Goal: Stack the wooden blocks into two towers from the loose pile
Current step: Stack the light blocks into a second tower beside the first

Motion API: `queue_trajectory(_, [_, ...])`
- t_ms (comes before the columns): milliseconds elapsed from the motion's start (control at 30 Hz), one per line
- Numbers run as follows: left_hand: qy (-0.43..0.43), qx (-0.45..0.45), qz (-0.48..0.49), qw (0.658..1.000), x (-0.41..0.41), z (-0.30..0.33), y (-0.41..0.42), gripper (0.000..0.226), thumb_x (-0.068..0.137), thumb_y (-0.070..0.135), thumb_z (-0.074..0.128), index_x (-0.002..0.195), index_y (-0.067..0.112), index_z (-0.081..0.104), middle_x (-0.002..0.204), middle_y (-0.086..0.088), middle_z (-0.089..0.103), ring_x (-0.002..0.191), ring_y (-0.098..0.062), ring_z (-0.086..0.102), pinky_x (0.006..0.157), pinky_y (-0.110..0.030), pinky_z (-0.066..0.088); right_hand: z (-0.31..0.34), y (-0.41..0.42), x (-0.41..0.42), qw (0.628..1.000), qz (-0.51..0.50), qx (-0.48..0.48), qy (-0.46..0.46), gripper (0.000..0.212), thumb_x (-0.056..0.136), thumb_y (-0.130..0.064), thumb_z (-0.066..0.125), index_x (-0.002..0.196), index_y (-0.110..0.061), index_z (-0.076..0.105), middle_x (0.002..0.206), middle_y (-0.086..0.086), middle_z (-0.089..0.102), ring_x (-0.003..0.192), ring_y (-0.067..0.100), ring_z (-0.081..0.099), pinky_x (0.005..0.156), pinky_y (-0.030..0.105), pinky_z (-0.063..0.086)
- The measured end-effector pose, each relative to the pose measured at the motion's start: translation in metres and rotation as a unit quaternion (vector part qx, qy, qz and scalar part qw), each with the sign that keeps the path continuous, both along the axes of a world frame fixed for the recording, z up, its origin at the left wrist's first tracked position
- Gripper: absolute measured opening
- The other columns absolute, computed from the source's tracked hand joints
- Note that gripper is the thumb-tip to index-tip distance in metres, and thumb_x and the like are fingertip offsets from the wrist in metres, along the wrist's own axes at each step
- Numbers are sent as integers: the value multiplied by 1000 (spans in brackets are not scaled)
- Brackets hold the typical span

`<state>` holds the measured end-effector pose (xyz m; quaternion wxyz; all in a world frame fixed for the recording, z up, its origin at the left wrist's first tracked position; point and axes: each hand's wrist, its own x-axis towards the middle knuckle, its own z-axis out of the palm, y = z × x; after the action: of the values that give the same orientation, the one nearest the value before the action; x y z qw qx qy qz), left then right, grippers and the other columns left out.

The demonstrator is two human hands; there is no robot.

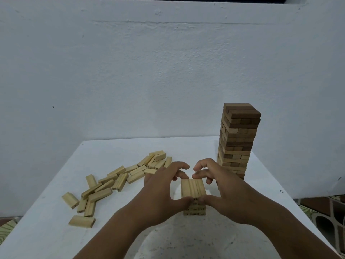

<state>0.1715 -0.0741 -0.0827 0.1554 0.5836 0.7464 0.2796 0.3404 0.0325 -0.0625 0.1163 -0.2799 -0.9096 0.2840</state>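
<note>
A loose pile of wooden blocks (119,181) lies scattered across the left half of the white worktop (56,236), running from the lower left of the frame up toward the centre; most lie flat, several overlap or touch their neighbours, and one pale block (82,221) sits alone nearest the bottom left; a few at the upper end of the pile show small dark printed marks on their sides. Just right of the pile, the left hand (164,191) comes in from the bottom centre, fingers curled, its thumb pressed against the near edge of the short tower (194,199) and its fingertips hooked over the far edge; this low tower stands at the centre of the frame, a few layers high, its top layer made of three pale blocks laid side by side. The right hand (225,191) mirrors the left from the other side, thumb on the near edge and curled fingers on the far edge of the same top layer, so both hands clasp the short tower between them. Further right and behind, the tall tower (237,139) stands upright near the worktop's right rear corner, its upper layers darker brown, its lower ones paler; a plain white wall (130,62) fills the upper frame.
</note>
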Motion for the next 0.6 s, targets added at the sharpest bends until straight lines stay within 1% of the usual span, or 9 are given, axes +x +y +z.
queue_trajectory(67, [-3, 2, -1, 1000, 0, -1, 0, 68, 75, 55, 75, 120, 62, 24, 117, 35, 50, 112, 10, 41, 105, -33, 34, 0, 0, 0, 1000, 1, 2, 0, 63, 79, -32, 76, 115, -52, 29, 124, -32, 50, 107, -3, 49, 77, 9, 39])
queue_trajectory(133, [-6, 2, 0, 1000, -1, -1, -1, 69, 75, 55, 75, 121, 61, 25, 119, 34, 51, 114, 6, 42, 106, -36, 35, 0, 0, 0, 1000, 1, 2, -2, 63, 79, -32, 76, 114, -53, 29, 124, -31, 50, 107, -3, 49, 78, 9, 40])
queue_trajectory(267, [-10, 10, -1, 1000, -1, -2, -1, 70, 75, 57, 74, 125, 60, 26, 121, 33, 51, 115, 5, 42, 107, -37, 35, 0, 0, -1, 1000, 1, 4, -4, 63, 78, -34, 77, 114, -54, 28, 119, -36, 47, 106, -4, 49, 78, 8, 39])
queue_trajectory(400, [-8, 0, -13, 1000, -3, 0, -5, 77, 72, 63, 74, 127, 64, 20, 129, 35, 46, 120, 6, 39, 110, -38, 34, 3, 1, 1, 1000, 2, 10, -10, 67, 75, -39, 79, 117, -55, 30, 110, -40, 42, 105, -4, 49, 76, 7, 40])
queue_trajectory(467, [-16, 3, -15, 1000, -11, 0, -11, 82, 69, 67, 73, 132, 62, 21, 131, 36, 43, 123, 6, 37, 110, -37, 36, 7, -1, 0, 1000, 1, 20, -5, 68, 74, -42, 79, 120, -55, 31, 106, -40, 39, 104, -4, 48, 76, 7, 39])
queue_trajectory(533, [-20, 17, -5, 1000, -24, 1, -20, 82, 71, 67, 71, 136, 61, 22, 131, 38, 40, 125, 6, 36, 109, -34, 35, 12, -6, -4, 1000, 3, 30, 5, 63, 77, -46, 74, 120, -57, 30, 106, -38, 39, 103, -4, 47, 74, 6, 38])
queue_trajectory(600, [-2, 28, 18, 999, -41, 0, -28, 70, 79, 61, 68, 137, 58, 28, 127, 41, 38, 125, 8, 34, 109, -33, 33, 15, -14, -12, 1000, 9, 24, 16, 52, 83, -46, 67, 120, -57, 33, 112, -33, 41, 104, -3, 46, 75, 8, 39])
